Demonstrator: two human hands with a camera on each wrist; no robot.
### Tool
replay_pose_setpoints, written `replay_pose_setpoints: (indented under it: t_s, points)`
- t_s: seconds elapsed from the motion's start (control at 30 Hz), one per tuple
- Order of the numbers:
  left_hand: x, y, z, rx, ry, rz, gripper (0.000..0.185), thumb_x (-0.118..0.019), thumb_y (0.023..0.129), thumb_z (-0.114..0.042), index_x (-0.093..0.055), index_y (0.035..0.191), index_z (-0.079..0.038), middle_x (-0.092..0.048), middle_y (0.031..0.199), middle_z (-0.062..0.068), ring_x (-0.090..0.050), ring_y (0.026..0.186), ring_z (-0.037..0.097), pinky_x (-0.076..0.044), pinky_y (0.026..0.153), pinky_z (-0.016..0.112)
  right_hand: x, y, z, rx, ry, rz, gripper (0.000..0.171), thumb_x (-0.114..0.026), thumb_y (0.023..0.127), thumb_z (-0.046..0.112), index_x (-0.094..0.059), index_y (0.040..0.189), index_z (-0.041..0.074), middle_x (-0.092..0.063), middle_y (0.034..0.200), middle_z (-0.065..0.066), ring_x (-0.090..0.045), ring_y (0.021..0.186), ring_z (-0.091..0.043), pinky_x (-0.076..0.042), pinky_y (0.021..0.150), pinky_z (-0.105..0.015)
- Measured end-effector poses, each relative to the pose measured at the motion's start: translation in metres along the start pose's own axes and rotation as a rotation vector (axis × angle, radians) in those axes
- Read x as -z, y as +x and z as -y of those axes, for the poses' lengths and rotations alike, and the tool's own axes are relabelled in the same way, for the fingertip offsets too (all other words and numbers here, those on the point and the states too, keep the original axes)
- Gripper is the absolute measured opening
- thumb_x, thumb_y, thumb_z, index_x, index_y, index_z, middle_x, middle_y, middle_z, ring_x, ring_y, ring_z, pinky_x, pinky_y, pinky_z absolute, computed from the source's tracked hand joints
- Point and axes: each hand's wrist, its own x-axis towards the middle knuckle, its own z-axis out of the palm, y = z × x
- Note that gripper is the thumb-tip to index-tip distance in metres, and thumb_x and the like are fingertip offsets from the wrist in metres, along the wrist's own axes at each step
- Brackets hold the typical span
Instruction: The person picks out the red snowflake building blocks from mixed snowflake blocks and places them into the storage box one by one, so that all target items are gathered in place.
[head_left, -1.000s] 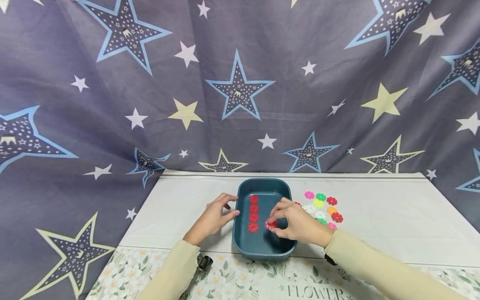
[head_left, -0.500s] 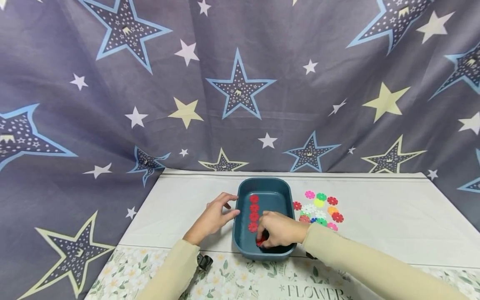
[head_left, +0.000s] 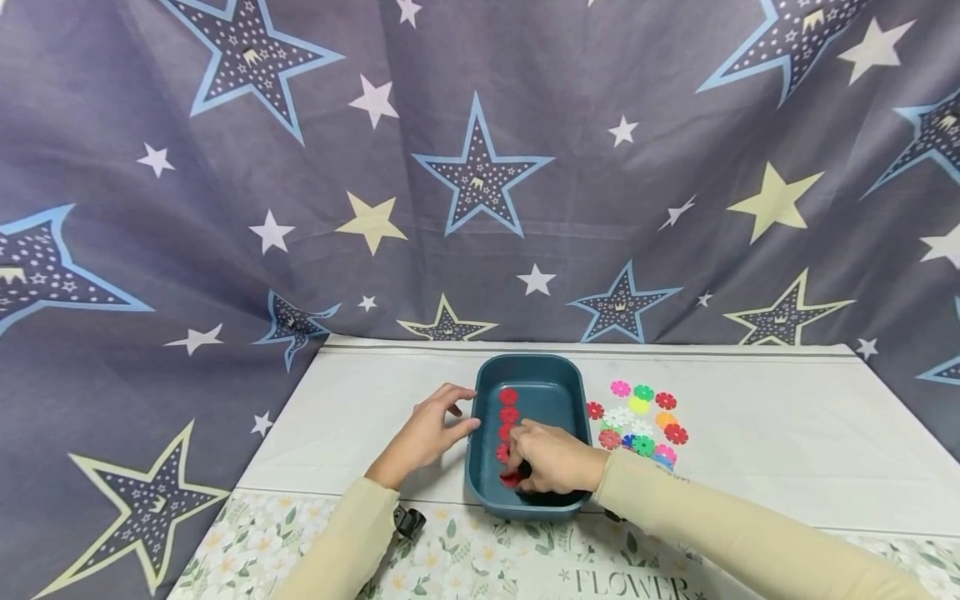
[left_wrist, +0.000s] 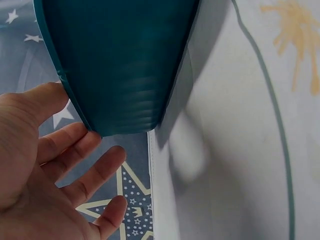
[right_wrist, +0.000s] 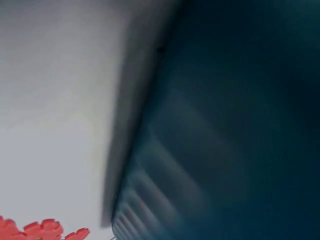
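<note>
A dark teal plastic bin [head_left: 551,387] stands on the table with a column of red flower-shaped discs [head_left: 509,396] along its left side. My right hand [head_left: 551,457] reaches down into the bin, and its fingertips pinch another red flower-shaped disc [head_left: 510,481] at the lower end of that column. Part of this disc is hidden by the fingers. My left hand [head_left: 427,433] touches the bin's left rim with thumb and fingertips. In the left wrist view the left hand's [left_wrist: 65,160] fingers spread loosely beside the bin wall [left_wrist: 120,65]. The right wrist view shows only the bin's outer wall [right_wrist: 215,125].
Right of the bin, a loose group of flower-shaped discs lies on the table, including a white disc [head_left: 641,427], an orange disc [head_left: 665,421] and a green disc [head_left: 642,446]. A star-patterned curtain [head_left: 480,267] hangs behind the table [head_left: 772,433].
My right hand has carried the red disc down and left to the lower end of the column inside the bin. The left hand has stayed at the rim.
</note>
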Motion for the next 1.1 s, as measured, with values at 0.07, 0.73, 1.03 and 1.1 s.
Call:
replay_pose_setpoints:
  t_s: [0.07, 0.73, 1.03, 1.1]
  points:
    - [0.000, 0.000, 0.000, 0.000, 0.005, 0.000, 0.038, -0.069, 0.088, -0.020, -0.060, 0.123, -0.009, -0.057, 0.117, 0.000, -0.060, 0.094, 0.017, -0.034, 0.088, 0.056, 0.000, -0.001, 0.000, 0.000, -0.009, 0.002, 0.022, -0.083, 0.073, 0.023, -0.078, 0.095, 0.019, -0.052, 0.084, 0.014, -0.047, 0.083, -0.007, -0.043, 0.069, -0.019]
    - [0.000, 0.000, 0.000, -0.008, -0.003, 0.003, 0.039, -0.069, 0.089, -0.022, -0.059, 0.124, -0.007, -0.057, 0.119, 0.000, -0.060, 0.096, 0.020, -0.034, 0.090, 0.057, 0.072, -0.054, -0.061, -0.225, 0.075, -0.425, 0.021, -0.076, 0.080, 0.011, -0.074, 0.101, 0.010, -0.062, 0.095, 0.000, -0.058, 0.086, -0.022, -0.049, 0.074, -0.038]
    - [0.000, 0.000, -0.003, 0.004, 0.009, -0.003, 0.039, -0.070, 0.088, -0.020, -0.060, 0.123, -0.007, -0.057, 0.119, 0.001, -0.060, 0.095, 0.021, -0.034, 0.089, 0.056, 0.053, -0.095, -0.081, -0.262, 0.049, -0.355, 0.019, -0.078, 0.076, 0.004, -0.074, 0.093, 0.009, -0.065, 0.093, -0.001, -0.059, 0.092, -0.025, -0.048, 0.080, -0.046]
    - [0.001, 0.000, -0.004, 0.011, 0.004, 0.004, 0.039, -0.070, 0.088, -0.020, -0.059, 0.124, -0.007, -0.057, 0.119, 0.002, -0.060, 0.095, 0.022, -0.034, 0.089, 0.057, 0.044, -0.102, -0.082, -0.252, 0.053, -0.300, 0.019, -0.077, 0.076, 0.004, -0.074, 0.094, 0.009, -0.064, 0.094, 0.000, -0.058, 0.092, -0.023, -0.049, 0.079, -0.044]
